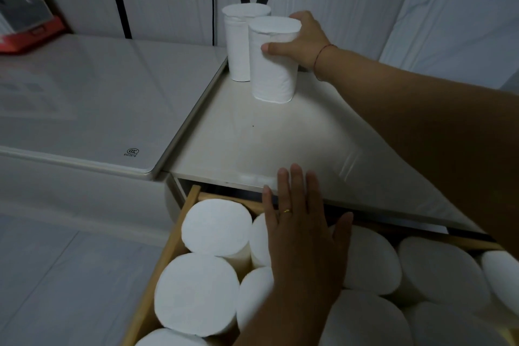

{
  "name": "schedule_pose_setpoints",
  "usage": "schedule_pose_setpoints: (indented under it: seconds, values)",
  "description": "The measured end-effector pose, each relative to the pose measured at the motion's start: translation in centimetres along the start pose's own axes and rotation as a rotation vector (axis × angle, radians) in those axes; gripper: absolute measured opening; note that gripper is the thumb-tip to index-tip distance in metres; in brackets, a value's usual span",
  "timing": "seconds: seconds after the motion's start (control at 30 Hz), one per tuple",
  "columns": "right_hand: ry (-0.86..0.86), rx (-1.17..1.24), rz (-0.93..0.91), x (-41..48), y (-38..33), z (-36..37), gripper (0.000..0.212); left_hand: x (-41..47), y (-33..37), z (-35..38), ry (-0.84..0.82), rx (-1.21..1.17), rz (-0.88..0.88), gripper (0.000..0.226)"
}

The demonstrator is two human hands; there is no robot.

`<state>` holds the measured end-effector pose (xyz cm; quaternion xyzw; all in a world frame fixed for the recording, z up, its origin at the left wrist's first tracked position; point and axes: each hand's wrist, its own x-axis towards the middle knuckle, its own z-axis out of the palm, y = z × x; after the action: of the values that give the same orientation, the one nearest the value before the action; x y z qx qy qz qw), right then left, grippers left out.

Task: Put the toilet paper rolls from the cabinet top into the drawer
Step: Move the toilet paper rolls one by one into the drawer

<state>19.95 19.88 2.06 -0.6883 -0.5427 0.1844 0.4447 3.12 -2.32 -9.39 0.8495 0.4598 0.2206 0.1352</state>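
White cabinet top bears two upright toilet paper rolls, touching, at its far corner. The right hand grips the nearer roll. The left hand, fingers straight, holds nothing above the packed rolls in the open drawer.

Reads as soft, matt, faintly fuzzy paper on the nearer upright white toilet paper roll and on the flat ends of the stored white paper rolls. Shows a smooth, faintly sheeny finish on the cream flat cabinet top. Looks like bare matt wood along the pale wooden drawer. Gleams smooth and glossy on the broad white appliance lid.
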Motion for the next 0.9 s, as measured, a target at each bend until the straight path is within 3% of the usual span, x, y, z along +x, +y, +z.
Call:
schedule_pose_setpoints:
  seconds: [0.3, 0.57, 0.9]
  values:
    - [0.058, 0.001, -0.004, -3.0, -0.7, 0.1, 0.074, -0.1, 0.0, 0.2, 0.016, 0.024, 0.015, 0.075]
    - [0.053, -0.07, -0.087, -11.5, -0.4, -3.5, 0.069, 0.0, -0.4, 0.9, -0.041, 0.107, 0.024, 0.08]
    - [0.144, -0.134, -0.029, -23.0, 1.3, -11.3, 0.068, -2.0, 1.5, 1.7, -0.15, 0.104, 0.245, 0.086]
